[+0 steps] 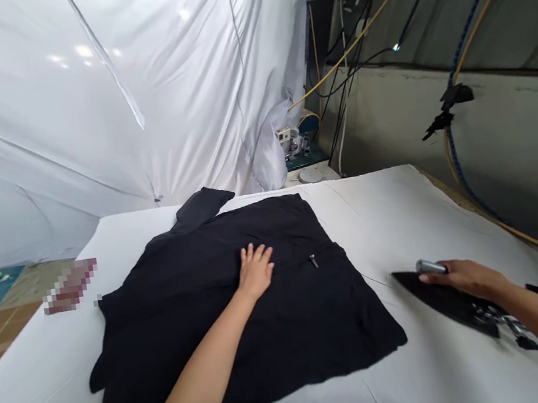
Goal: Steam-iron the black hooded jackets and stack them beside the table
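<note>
A black garment point(297, 318) lies spread over the white-covered table point(392, 210), with a few creases and a folded flap at its far edge. My left hand point(256, 272) rests on it, palm down and fingers spread. A small silvery piece point(313, 261), its kind too small to tell, sits on the cloth to the right of that hand. To the right of the garment, my right hand point(467, 276) is wrapped around the handle of a steam iron point(440, 297). The iron's dark, pointed plate faces the garment but stands apart from it. Metal fittings show at its rear.
Yellow and blue hoses point(463, 166) hang along the right side and run by the table's edge. White plastic sheeting point(156, 90) hangs behind the table. Part of a sewing machine point(298, 143) shows at the back. A blurred reddish item point(72, 288) lies at the left edge.
</note>
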`<state>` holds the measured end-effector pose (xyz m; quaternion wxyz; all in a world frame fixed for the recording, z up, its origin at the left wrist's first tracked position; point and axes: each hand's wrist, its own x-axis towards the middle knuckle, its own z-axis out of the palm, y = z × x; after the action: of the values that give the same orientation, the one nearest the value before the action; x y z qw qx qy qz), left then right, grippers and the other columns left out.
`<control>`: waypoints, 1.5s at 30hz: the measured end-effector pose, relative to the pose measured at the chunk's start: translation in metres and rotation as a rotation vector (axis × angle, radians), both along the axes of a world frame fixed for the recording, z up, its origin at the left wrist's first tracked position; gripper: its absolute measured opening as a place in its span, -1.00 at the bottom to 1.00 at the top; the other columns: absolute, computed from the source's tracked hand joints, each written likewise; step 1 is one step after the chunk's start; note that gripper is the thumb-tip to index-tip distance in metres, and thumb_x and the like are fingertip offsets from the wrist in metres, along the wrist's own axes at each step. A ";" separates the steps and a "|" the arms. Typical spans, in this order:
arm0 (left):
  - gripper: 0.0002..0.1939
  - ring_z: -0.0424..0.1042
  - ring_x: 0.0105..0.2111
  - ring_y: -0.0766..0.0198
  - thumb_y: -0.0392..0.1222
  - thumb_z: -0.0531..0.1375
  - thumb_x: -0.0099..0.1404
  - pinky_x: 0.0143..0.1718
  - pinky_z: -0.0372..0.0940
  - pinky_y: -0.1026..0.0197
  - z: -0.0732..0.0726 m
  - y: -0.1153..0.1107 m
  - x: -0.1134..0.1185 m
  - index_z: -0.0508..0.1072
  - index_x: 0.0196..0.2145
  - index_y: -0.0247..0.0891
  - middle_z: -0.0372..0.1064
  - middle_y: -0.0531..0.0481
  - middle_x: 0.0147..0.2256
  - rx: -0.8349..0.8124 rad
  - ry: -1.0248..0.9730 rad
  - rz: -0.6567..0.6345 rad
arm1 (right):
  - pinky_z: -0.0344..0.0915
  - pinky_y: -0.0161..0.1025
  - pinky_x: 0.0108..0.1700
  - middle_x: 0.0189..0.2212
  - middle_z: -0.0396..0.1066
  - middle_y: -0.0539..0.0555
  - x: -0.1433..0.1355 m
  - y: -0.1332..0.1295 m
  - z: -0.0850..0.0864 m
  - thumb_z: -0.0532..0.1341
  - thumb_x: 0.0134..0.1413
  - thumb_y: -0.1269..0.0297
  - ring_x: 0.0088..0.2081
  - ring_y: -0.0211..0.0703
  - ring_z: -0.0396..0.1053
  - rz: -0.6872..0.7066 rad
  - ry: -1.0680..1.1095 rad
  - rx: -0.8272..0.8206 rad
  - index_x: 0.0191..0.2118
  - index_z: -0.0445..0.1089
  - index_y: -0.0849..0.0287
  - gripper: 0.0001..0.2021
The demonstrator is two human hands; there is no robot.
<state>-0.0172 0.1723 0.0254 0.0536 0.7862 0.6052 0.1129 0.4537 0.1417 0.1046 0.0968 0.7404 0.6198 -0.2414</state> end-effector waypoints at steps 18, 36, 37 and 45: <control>-0.46 -0.58 0.22 -0.24 0.22 -0.34 0.26 -0.02 -0.38 -0.55 -0.016 -0.028 -0.204 -0.26 0.20 0.28 -0.49 0.29 0.28 -0.331 0.023 0.463 | 0.23 -0.27 -0.29 -0.27 0.43 0.13 -0.409 0.114 0.017 0.16 -0.16 -0.18 -0.24 -0.05 0.37 0.476 0.035 0.060 -0.24 0.40 0.15 -0.50; -0.58 -0.08 0.19 0.01 -0.04 -0.09 0.30 0.19 -0.34 -0.21 0.014 0.021 -0.215 0.26 0.09 0.05 0.12 0.01 0.14 0.028 0.082 0.228 | 0.22 -0.21 -0.30 -0.29 0.42 0.19 -0.329 0.176 0.028 0.05 -0.09 -0.23 -0.23 0.02 0.37 0.330 -0.084 0.227 -0.19 0.36 0.18 -0.44; -0.55 -0.20 0.22 -0.06 0.02 -0.06 0.28 0.16 -0.37 -0.29 0.013 0.030 -0.218 0.20 0.12 0.09 0.03 0.06 0.19 0.023 0.089 0.217 | 0.22 -0.22 -0.30 -0.30 0.42 0.18 -0.348 0.174 0.027 0.06 -0.11 -0.25 -0.25 0.02 0.37 0.368 -0.053 0.225 -0.20 0.37 0.16 -0.43; -0.39 -0.61 0.21 -0.24 0.27 -0.20 0.23 -0.04 -0.41 -0.57 -0.027 0.050 -0.239 -0.24 0.21 0.24 -0.37 0.22 0.28 -0.177 0.092 0.308 | 0.25 -0.14 -0.27 -0.19 0.40 0.23 -0.366 0.241 0.012 0.06 -0.13 -0.25 -0.16 0.11 0.35 0.120 -0.125 0.225 -0.16 0.39 0.16 -0.40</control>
<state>-0.2567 0.2222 -0.0014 0.0769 0.6808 0.7278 0.0303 0.0873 0.3828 0.1168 0.0656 0.7218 0.6788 -0.1176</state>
